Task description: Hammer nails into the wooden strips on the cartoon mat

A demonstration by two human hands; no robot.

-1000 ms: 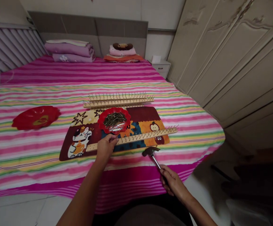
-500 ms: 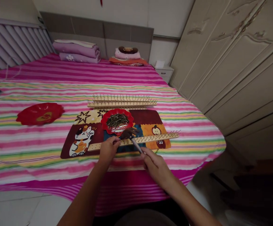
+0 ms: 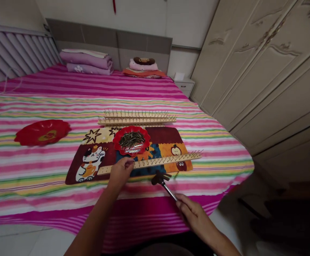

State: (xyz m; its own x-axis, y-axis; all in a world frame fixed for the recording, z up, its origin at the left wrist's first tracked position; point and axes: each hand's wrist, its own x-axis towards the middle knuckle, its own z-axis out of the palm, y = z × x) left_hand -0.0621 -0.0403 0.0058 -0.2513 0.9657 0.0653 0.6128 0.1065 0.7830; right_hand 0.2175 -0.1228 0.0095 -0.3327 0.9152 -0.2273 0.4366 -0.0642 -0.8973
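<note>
My left hand [image 3: 121, 171] is over the wooden strip [image 3: 155, 162], with thumb and forefinger pinched together just above it; whatever is between the fingertips is too small to make out. Nails stand in the strip from my fingers to its right end, while its left end shows only small holes. My right hand [image 3: 192, 212] grips a hammer [image 3: 168, 189] by its metal handle. The dark claw head is in front of the strip, apart from it. Just beyond my left hand, a red scalloped dish [image 3: 115, 141] holds a heap of loose nails [image 3: 131, 139].
Under the strip lies a patterned mat [image 3: 71, 174] with a cat picture. Behind it are several nail-studded strips [image 3: 137, 120]. A red plate [image 3: 42, 132] lies to the left on the striped bed cover [image 3: 37, 167]. Folded bedding [image 3: 87, 62] and wardrobe doors [image 3: 261, 78] stand farther off.
My right hand has drawn the hammer back toward me and to the right, away from the strip and my left fingers. The left hand stays pinched at the strip.
</note>
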